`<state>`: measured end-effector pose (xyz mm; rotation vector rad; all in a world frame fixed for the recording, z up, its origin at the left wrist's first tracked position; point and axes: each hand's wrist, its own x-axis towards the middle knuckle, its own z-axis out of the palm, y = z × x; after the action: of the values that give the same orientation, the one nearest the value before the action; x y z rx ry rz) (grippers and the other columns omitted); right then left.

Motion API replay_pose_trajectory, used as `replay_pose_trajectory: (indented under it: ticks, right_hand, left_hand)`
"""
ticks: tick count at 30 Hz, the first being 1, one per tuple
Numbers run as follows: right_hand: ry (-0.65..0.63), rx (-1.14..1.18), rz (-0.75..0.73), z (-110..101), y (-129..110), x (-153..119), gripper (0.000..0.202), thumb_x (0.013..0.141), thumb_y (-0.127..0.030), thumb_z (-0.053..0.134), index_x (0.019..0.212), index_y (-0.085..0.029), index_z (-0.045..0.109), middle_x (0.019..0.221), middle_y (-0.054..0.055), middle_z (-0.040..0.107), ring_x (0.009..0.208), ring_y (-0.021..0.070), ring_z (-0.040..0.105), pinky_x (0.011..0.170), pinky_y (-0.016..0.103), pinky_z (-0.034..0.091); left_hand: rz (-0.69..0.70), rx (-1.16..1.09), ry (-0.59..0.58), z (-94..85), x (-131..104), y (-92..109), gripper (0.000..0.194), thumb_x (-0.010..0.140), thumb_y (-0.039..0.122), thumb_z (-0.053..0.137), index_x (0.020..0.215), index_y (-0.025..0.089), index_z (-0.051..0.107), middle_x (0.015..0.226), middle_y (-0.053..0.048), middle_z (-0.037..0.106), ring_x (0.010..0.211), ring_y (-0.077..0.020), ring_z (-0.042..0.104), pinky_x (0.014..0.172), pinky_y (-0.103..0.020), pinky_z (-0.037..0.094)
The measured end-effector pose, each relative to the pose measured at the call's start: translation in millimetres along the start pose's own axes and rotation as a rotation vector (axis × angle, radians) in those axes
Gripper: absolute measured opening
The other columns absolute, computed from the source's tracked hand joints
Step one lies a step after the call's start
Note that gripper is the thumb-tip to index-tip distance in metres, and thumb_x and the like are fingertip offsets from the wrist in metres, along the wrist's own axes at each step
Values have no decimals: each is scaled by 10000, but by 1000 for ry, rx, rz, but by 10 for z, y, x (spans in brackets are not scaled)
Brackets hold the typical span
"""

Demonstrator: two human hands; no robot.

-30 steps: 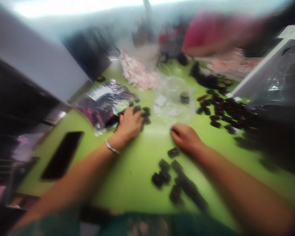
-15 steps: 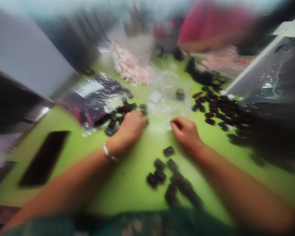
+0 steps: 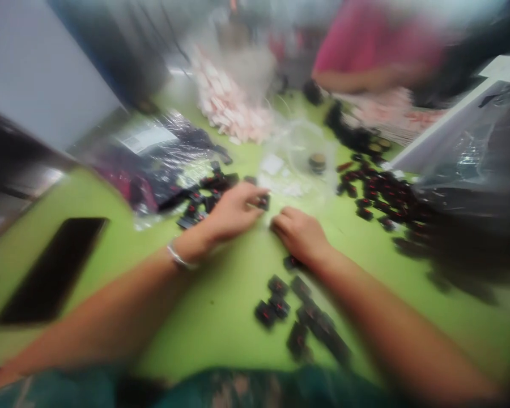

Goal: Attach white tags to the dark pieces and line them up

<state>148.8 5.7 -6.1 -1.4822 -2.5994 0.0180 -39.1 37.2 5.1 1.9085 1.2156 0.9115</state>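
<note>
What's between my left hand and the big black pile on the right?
In the head view: clear plastic with white pieces and, nearer you, your right hand.

No wording, brand or number can be read anywhere in the frame. A white label (image 3: pixel 148 140) lies on the clear plastic bag (image 3: pixel 193 136) left of the upper centre; faint grey marking shows toward its left end, too blurred to make out. The black pieces (image 3: pixel 279 306) in the lower centre bear small red marks (image 3: pixel 265 313), and whether these are letters, signs or plain coloured parts cannot be told. Similar red specks show in the dark heap (image 3: pixel 389 192) at the right and in the cluster (image 3: pixel 192 208) just left of the centre, equally unreadable.
</note>
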Motion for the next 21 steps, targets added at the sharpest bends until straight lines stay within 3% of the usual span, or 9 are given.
replay_pose_trajectory:
  ticks: [6, 10, 14, 21]
  right_hand:
    - [12, -27, 20, 29, 17, -34, 145, 879, -171, 460, 845, -170, 601, 863, 97, 600, 720, 188, 490, 540, 310, 244]
    - [199, 357, 87, -18, 107, -99, 125, 872, -176, 467, 802, -183, 570, 825, 65, 585, 736, 174, 514, 630, 285, 370]
    - [353, 848, 205, -131, 114, -167, 109, 866, -215, 511, 775, -188, 564, 743, 9, 564, 696, 134, 523, 658, 254, 424]
    - [302, 1165, 235, -184, -3, -175, 98, 850, -232, 549, 780, -175, 588, 764, 3, 606, 697, 117, 556, 692, 254, 456]
  left_hand:
    - [-262, -680, -143, 80, -92, 96, 475, 625, 164, 789, 1087, 144, 683, 990, -82, 676, 933, -191, 614, 879, -334, 471]
    - [-346, -968, -165, 165, -164, 103, 446, 628, 124, 800, 1057, 175, 688, 958, -48, 683, 863, -141, 627, 863, -287, 460]
    - [-421, -1089, -240, 235, -191, 90, 460, 665, 118, 779, 1105, 180, 661, 886, -46, 689, 770, -124, 635, 764, -260, 475]
    - [-442, -1147, -301, 284, -194, 111, 454, 671, 78, 767, 1105, 162, 668, 886, -52, 692, 749, -110, 626, 722, -228, 473]
